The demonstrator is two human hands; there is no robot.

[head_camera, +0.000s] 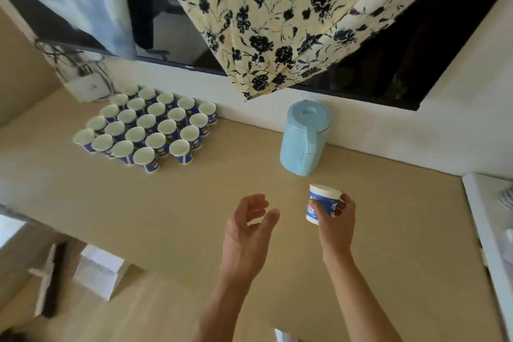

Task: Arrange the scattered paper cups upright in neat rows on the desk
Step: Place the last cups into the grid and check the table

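Observation:
Several blue-and-white paper cups (144,126) stand upright in tight rows at the back left of the beige desk (194,203). My right hand (337,219) holds one more blue-and-white paper cup (319,201) above the desk, right of centre; its rim tilts up and away from me. My left hand (249,228) hovers just left of it with curled, parted fingers and nothing in them. The two hands are a short gap apart.
A light blue lidded jug (302,139) stands against the back wall, just beyond the held cup. A floral curtain (277,22) hangs over the dark window above. A white ledge (488,230) borders the desk's right edge. Papers (97,269) and a brush lie lower left.

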